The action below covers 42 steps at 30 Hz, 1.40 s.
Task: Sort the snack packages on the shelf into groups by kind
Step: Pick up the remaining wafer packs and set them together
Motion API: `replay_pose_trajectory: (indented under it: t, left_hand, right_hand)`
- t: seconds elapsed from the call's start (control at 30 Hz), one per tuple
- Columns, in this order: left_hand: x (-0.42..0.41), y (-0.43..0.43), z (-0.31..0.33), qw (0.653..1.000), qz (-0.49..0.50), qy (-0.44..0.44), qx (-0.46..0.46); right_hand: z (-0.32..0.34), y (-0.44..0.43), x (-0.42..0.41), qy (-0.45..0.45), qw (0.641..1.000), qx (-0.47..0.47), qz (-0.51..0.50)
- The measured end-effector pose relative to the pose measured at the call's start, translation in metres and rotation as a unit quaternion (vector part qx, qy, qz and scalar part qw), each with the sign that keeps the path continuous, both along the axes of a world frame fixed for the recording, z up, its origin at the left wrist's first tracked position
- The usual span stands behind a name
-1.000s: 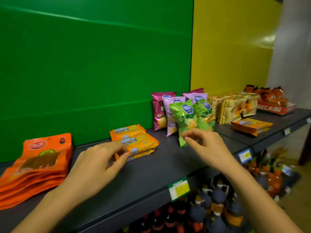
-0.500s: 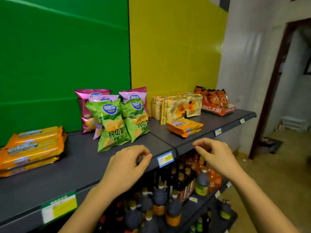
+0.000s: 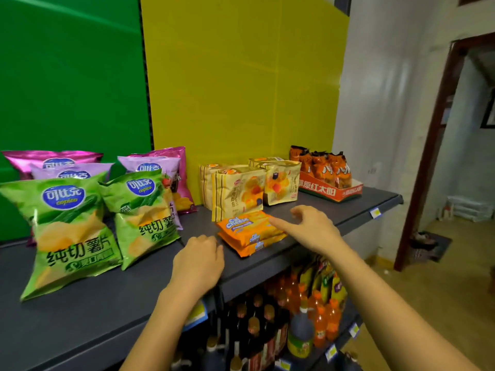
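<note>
Head view: a dark shelf (image 3: 112, 311) runs from 8 o'clock up to 3 o'clock. On it at 9 o'clock stand two green chip bags (image 3: 72, 231), with pink chip bags (image 3: 53, 160) behind them. Near the centre lies a stack of orange Cal Cheese packs (image 3: 250, 231); yellow bread bags (image 3: 237, 194) stand just behind it at 12 o'clock. At 2 o'clock a red tray (image 3: 332, 191) holds orange snack packs (image 3: 321, 164).

The left hand (image 3: 199, 261) rests at 6 o'clock on the shelf's front part, just left of the orange stack, fingers (image 3: 206, 241) curled loosely and grasping nothing. The right hand (image 3: 313, 228) hovers at 4 o'clock beside the stack, its forefinger touching the top pack, fingers spread and released. Bottles (image 3: 302, 311) fill the shelf below.
</note>
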<state>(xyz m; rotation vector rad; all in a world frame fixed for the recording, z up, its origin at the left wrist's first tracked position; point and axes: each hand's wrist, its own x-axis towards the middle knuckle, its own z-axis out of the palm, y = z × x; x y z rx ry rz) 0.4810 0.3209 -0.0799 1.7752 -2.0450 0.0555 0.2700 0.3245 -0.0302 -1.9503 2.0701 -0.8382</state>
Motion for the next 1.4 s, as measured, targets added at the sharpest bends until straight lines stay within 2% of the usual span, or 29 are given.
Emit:
replay_pose_trajectory:
  t: [0.1, 0.23, 0.4, 0.47, 0.5, 0.53, 0.57, 0.6, 0.67, 0.8, 0.83, 0.9, 0.93, 1.0, 1.07, 1.2, 1.4]
  left_hand:
    - [-0.011, -0.019, -0.008, 0.998, 0.025, -0.027, 0.044]
    - [-0.015, -0.030, -0.013, 0.996, 0.035, -0.053, 0.064]
    - [-0.015, -0.042, -0.017, 0.999, 0.012, 0.022, 0.044]
    - [-0.020, -0.043, -0.011, 0.996, -0.030, 0.087, 0.014]
    - [-0.024, -0.039, -0.004, 0.993, -0.025, 0.107, 0.048]
    - [-0.025, -0.042, -0.002, 0.998, -0.022, 0.062, 0.026]
    - [-0.032, -0.040, 0.003, 0.993, 0.000, 0.069, 0.101]
    - [-0.038, -0.045, -0.002, 0.992, 0.013, 0.079, 0.100]
    - [-0.044, -0.054, -0.009, 0.976, 0.088, 0.155, 0.128]
    - [-0.065, -0.059, -0.001, 0.912, 0.103, 0.381, 0.110]
    - [-0.069, -0.060, 0.000, 0.881, 0.097, 0.449, 0.117]
    - [-0.078, -0.060, 0.006, 0.795, 0.077, 0.589, 0.124]
    - [-0.081, -0.058, 0.008, 0.760, 0.073, 0.635, 0.116]
    - [-0.082, -0.054, 0.011, 0.738, 0.087, 0.666, 0.063]
    - [-0.076, -0.044, 0.013, 0.734, 0.098, 0.672, -0.011]
    - [-0.045, -0.002, 0.021, 0.725, 0.126, 0.657, -0.164]
    - [0.025, 0.090, 0.011, 0.702, 0.221, 0.607, -0.300]
  right_hand:
    - [0.005, -0.042, 0.004, 0.041, 0.997, 0.069, 0.004]
    - [-0.002, -0.087, 0.006, 0.051, 0.979, 0.183, 0.070]
    - [-0.012, -0.123, -0.017, -0.038, 0.968, 0.210, 0.129]
    - [-0.014, -0.131, -0.027, -0.091, 0.964, 0.208, 0.139]
    - [-0.016, -0.135, -0.031, -0.123, 0.959, 0.208, 0.150]
    - [-0.016, -0.137, -0.036, -0.146, 0.953, 0.212, 0.160]
    - [-0.019, -0.141, -0.040, -0.167, 0.946, 0.221, 0.170]
    - [-0.020, -0.142, -0.044, -0.189, 0.937, 0.230, 0.181]
    - [-0.022, -0.143, -0.051, -0.238, 0.917, 0.254, 0.194]
    - [-0.027, -0.146, -0.063, -0.322, 0.878, 0.284, 0.211]
    - [-0.028, -0.146, -0.066, -0.336, 0.870, 0.286, 0.218]
    - [-0.027, -0.146, -0.070, -0.358, 0.860, 0.280, 0.234]
    - [-0.027, -0.145, -0.071, -0.366, 0.857, 0.269, 0.241]
    - [-0.025, -0.145, -0.075, -0.383, 0.856, 0.238, 0.254]
    - [-0.023, -0.146, -0.077, -0.405, 0.849, 0.205, 0.271]
    - [-0.014, -0.146, -0.064, -0.468, 0.807, 0.179, 0.312]
    - [-0.008, -0.129, 0.006, -0.487, 0.758, 0.201, 0.384]
